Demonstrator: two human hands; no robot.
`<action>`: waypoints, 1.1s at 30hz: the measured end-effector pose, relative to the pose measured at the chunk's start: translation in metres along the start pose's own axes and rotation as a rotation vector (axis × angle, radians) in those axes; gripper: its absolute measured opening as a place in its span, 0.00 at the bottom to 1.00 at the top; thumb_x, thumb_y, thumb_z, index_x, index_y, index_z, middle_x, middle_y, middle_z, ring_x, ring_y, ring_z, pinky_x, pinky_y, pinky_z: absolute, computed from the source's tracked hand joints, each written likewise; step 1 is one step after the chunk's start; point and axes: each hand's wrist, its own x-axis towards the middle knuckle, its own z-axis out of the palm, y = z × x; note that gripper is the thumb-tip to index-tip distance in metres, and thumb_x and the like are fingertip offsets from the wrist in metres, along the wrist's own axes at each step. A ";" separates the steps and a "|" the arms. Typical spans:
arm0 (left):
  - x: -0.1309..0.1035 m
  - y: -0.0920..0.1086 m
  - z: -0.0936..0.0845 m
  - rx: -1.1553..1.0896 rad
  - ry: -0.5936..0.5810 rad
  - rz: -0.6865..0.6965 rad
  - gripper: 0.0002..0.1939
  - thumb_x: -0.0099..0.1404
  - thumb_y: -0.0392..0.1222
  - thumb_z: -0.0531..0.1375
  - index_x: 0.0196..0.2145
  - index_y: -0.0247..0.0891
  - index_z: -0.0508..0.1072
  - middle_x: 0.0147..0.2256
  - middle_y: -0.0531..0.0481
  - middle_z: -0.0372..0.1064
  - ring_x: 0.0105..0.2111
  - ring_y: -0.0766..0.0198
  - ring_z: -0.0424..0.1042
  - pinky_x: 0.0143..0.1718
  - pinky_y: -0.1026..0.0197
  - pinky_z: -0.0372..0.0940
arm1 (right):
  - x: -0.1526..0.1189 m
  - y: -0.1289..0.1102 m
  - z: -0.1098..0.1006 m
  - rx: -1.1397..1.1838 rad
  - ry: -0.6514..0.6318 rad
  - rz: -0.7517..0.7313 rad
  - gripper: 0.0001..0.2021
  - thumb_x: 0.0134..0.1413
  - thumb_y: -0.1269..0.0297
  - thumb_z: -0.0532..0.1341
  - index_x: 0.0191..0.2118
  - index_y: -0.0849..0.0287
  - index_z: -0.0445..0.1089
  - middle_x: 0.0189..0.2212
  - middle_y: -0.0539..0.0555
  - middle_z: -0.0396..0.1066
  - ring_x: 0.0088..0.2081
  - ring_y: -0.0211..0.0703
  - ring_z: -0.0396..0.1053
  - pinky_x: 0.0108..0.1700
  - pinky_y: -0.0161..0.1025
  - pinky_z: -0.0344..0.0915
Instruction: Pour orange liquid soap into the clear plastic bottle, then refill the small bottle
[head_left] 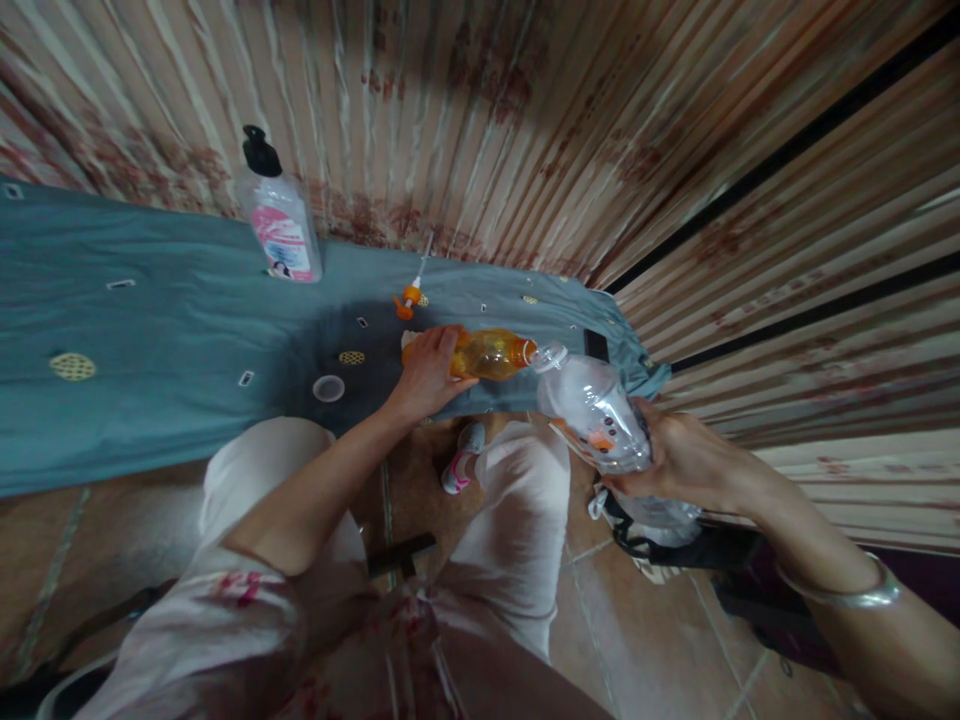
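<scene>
My left hand (433, 372) is wrapped round an orange see-through bottle (491, 354), which lies tilted with its neck toward the right. A larger clear plastic bottle (592, 405) is in the grip of my right hand (679, 455), its mouth pointing left. The two bottle mouths meet or nearly meet; whether they touch I cannot tell. Behind the orange bottle, an orange pump top (409, 298) with a thin clear tube lies on the blue cloth (172, 330). A small round white cap (328, 388) rests to the left of my left hand.
Toward the back left stands a clear bottle with a black pump (289, 230) and a pink label. A dark flat object (596, 345) lies near the cloth's right end. Pleated curtains (450, 120) hang behind and to the right. Below is a tiled floor (600, 620).
</scene>
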 end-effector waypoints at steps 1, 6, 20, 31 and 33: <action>0.000 0.000 0.000 0.001 -0.003 -0.001 0.35 0.49 0.48 0.68 0.50 0.35 0.57 0.47 0.40 0.65 0.47 0.50 0.65 0.49 0.49 0.62 | 0.000 0.000 0.000 0.010 -0.018 -0.005 0.25 0.38 0.50 0.64 0.41 0.58 0.59 0.31 0.56 0.75 0.33 0.51 0.74 0.31 0.36 0.62; 0.000 -0.001 0.001 -0.007 -0.010 0.001 0.35 0.51 0.49 0.67 0.51 0.35 0.57 0.47 0.40 0.65 0.47 0.50 0.65 0.49 0.48 0.62 | -0.002 -0.001 0.000 0.074 -0.071 -0.014 0.22 0.41 0.52 0.63 0.42 0.57 0.59 0.32 0.56 0.75 0.34 0.49 0.74 0.31 0.36 0.62; 0.000 0.000 -0.001 -0.030 -0.009 0.003 0.35 0.50 0.49 0.68 0.51 0.36 0.57 0.48 0.41 0.64 0.48 0.50 0.65 0.50 0.48 0.62 | -0.002 -0.007 -0.003 0.094 -0.094 0.056 0.29 0.38 0.48 0.63 0.45 0.60 0.58 0.30 0.55 0.74 0.31 0.49 0.73 0.29 0.37 0.61; -0.001 0.001 0.000 -0.035 -0.013 -0.008 0.36 0.50 0.48 0.68 0.51 0.37 0.57 0.49 0.40 0.64 0.49 0.49 0.65 0.50 0.47 0.61 | -0.001 -0.007 -0.002 0.088 -0.102 0.030 0.26 0.40 0.49 0.62 0.43 0.61 0.59 0.26 0.53 0.71 0.28 0.48 0.72 0.28 0.37 0.59; -0.001 0.001 -0.001 -0.042 -0.020 -0.013 0.35 0.50 0.48 0.68 0.51 0.37 0.57 0.49 0.40 0.64 0.49 0.49 0.65 0.50 0.47 0.61 | -0.001 -0.006 -0.002 0.101 -0.107 0.014 0.25 0.41 0.50 0.62 0.43 0.60 0.59 0.28 0.53 0.71 0.30 0.48 0.72 0.29 0.37 0.60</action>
